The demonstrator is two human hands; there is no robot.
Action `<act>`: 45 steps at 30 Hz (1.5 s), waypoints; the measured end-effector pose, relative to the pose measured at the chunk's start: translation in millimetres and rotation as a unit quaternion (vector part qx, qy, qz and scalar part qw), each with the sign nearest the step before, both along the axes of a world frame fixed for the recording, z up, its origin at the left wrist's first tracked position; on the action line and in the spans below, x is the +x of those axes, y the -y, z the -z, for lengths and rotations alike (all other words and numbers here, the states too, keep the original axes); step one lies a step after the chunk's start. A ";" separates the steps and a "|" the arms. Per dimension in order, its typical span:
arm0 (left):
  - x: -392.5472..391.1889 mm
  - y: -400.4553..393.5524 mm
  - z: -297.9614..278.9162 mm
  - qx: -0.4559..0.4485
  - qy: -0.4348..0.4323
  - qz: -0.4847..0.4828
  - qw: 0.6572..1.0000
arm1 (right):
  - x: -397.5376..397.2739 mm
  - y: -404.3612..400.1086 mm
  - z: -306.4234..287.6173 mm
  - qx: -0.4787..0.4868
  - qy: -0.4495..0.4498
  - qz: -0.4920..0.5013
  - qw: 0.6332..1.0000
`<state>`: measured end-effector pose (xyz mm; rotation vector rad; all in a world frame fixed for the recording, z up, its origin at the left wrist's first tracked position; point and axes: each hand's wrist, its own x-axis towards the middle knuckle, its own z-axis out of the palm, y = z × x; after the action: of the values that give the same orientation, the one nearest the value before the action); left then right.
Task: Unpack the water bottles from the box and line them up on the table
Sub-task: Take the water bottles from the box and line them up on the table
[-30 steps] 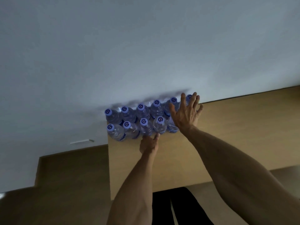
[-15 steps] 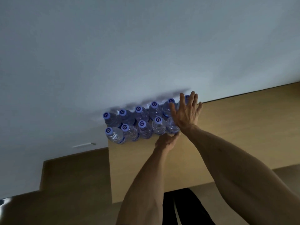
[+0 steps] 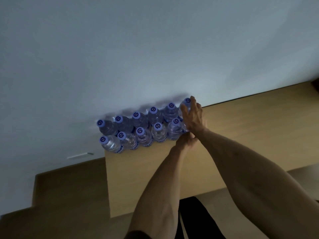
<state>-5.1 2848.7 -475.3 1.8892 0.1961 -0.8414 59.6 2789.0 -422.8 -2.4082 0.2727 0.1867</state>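
Several clear water bottles [image 3: 159, 132] with purple caps stand in two tight rows at the far left corner of the wooden table [image 3: 250, 135], against the wall. My right hand [image 3: 194, 119] lies flat against the right end of both rows, fingers stretched up beside the last back-row bottle [image 3: 185, 105]. It covers most of the last front-row bottle. My left hand [image 3: 185, 141] sits at the front of the rows, just under my right wrist, which hides its fingers. No box is in view.
A pale wall [image 3: 138, 49] rises directly behind the bottles. The table's left edge [image 3: 107, 178] drops to a darker wooden floor [image 3: 69, 195]. A small white strip [image 3: 80, 155] lies at the wall's foot. My dark trousers [image 3: 195, 219] show below the table's front edge.
My left hand slid right along the front row and now sits under my right wrist. My right hand stayed at the rows' right end, closing in against the end bottles.
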 end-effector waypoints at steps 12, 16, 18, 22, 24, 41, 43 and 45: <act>-102.2 -122.9 13.9 0.333 0.022 -0.128 0.934 | 4.0 -2.8 -7.7 0.013 -0.089 0.091 0.992; -106.1 -206.8 4.1 0.242 -0.031 -0.492 0.836 | -2.3 -1.6 -10.0 -0.001 -0.060 0.142 0.988; -92.4 -244.0 -9.5 0.166 -0.054 -0.608 0.774 | -1.0 -3.8 -10.9 -0.037 -0.025 0.132 0.990; -45.7 -300.0 -37.7 -0.021 0.030 -0.725 0.687 | 8.6 -13.1 -10.3 -0.005 -0.001 0.151 0.989; -30.9 -311.4 -42.1 -0.101 0.006 -0.678 0.728 | 15.5 -13.1 -7.0 0.039 -0.045 0.169 0.984; -20.4 -309.5 -29.9 -0.074 -0.017 -0.623 0.778 | 23.0 12.1 -6.1 0.162 -0.119 0.333 0.921; -16.8 -314.3 -38.3 -0.030 -0.004 -0.613 0.790 | 22.8 6.0 -20.8 0.059 -0.092 0.280 0.954; -8.8 -312.7 -54.2 0.019 0.010 -0.591 0.806 | 19.9 -6.3 -40.0 0.035 -0.076 0.263 0.961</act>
<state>-14.0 3161.4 -421.2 1.3827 1.2291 0.0653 79.5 2795.3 -382.8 -2.1655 0.9447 0.1321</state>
